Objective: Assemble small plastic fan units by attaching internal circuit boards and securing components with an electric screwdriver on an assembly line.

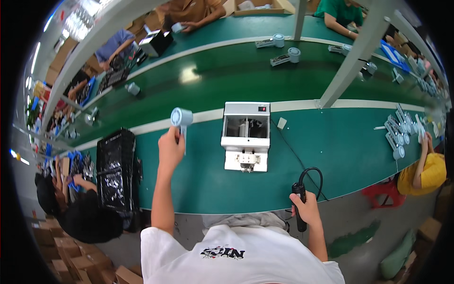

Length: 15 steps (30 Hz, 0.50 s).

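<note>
My left hand (170,147) is closed around the handle of a light-blue handheld fan (183,117), held up over the green table left of the centre. Its round head points upward, and my fingers hide part of the handle. In my right hand (308,208) is a black electric screwdriver (299,190), upright at the table's front edge. A black cord (319,173) loops from its top. Between the two hands, farther back, stands a white screw feeder (247,141) with a windowed top and a small metal outlet at the front.
A black plastic-lined crate (115,170) stands at the left. Several light-blue fans (398,128) lie at the right, near a person in yellow (422,175). Beyond the pale rail, a green conveyor belt (213,78) carries more fans. A metal post (352,59) rises at the back right.
</note>
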Available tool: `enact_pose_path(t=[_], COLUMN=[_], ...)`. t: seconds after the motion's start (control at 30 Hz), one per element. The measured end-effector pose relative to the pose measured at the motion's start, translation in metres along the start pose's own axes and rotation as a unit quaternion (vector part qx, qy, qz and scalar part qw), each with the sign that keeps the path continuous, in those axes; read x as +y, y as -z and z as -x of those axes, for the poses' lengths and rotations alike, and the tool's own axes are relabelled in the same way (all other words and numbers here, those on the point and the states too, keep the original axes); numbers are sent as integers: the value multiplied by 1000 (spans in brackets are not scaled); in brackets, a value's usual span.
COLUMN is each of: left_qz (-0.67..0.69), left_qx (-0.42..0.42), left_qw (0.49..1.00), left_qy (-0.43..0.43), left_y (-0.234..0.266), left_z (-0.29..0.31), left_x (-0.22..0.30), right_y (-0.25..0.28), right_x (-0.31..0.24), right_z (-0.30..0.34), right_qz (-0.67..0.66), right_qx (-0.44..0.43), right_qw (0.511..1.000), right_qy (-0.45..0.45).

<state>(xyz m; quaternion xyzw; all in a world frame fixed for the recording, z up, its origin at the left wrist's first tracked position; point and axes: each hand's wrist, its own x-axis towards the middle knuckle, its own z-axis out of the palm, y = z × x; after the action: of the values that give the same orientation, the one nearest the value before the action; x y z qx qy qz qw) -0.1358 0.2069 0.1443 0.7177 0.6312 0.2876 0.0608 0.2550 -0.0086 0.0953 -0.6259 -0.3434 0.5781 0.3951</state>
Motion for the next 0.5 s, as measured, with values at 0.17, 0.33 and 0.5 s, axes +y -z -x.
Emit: enact_pose_path(t=[0.17,0.33,0.5], left_qz=[-65,-107,-100], left_qx=[-28,-28,-79], left_qw=[993,986,981], left_qy=[-90,-127,-146], left_y=[-72,-148,-186], left_z=[-160,-260,-264], left_x=[-24,-20,-1], right_y=[1,-10,-15], right_x=[-18,-25,-15], right_z=[6,10,18], right_qz=[10,37,38], right_qx=[2,50,86], right_qw=[1000,998,995], right_qy=[-24,-8,28])
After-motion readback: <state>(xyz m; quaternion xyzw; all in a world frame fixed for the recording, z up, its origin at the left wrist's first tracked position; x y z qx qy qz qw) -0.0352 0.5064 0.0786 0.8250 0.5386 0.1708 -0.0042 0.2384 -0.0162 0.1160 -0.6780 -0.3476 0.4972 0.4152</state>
